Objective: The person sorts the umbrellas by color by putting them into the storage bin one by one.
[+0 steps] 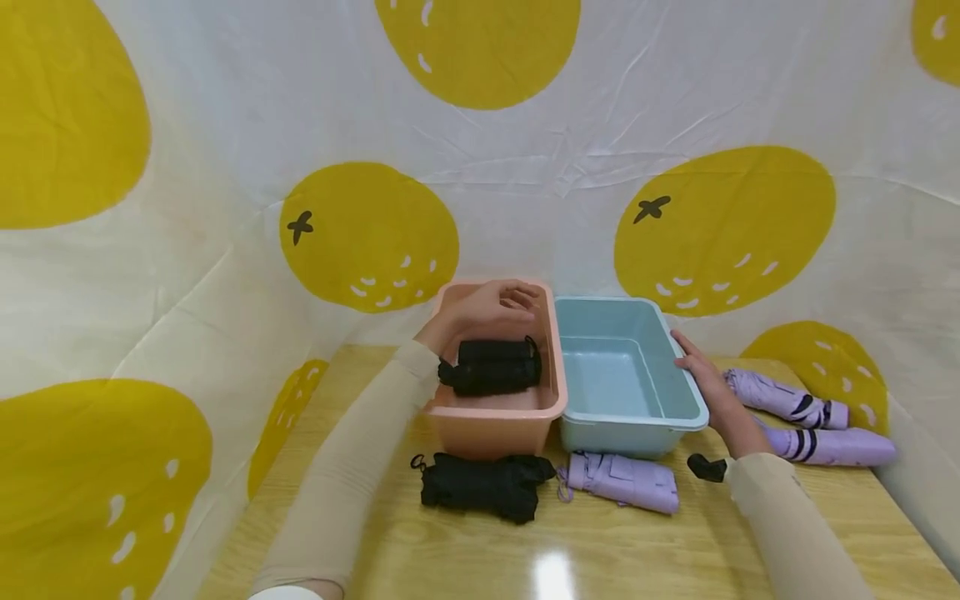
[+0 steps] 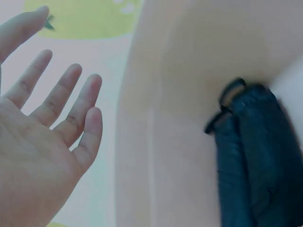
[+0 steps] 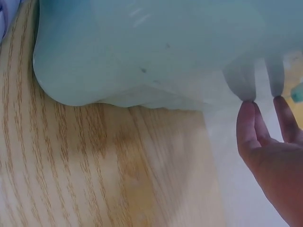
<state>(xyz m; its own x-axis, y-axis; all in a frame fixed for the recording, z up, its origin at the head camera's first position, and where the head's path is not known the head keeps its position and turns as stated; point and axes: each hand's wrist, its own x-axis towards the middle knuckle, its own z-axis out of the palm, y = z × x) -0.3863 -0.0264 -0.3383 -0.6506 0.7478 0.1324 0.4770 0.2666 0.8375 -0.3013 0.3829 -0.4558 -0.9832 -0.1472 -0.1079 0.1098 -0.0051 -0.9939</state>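
Umbrellas point(image 1: 495, 375) inside peach bin point(image 1: 491, 435)

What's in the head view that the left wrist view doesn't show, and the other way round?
Only the head view shows the right hand touching the blue bin, three purple umbrellas, and a black umbrella on the table. Only the left wrist view shows the left hand palm-on. Both show that hand, the orange bin, two black umbrellas inside it, and the printed cloth.
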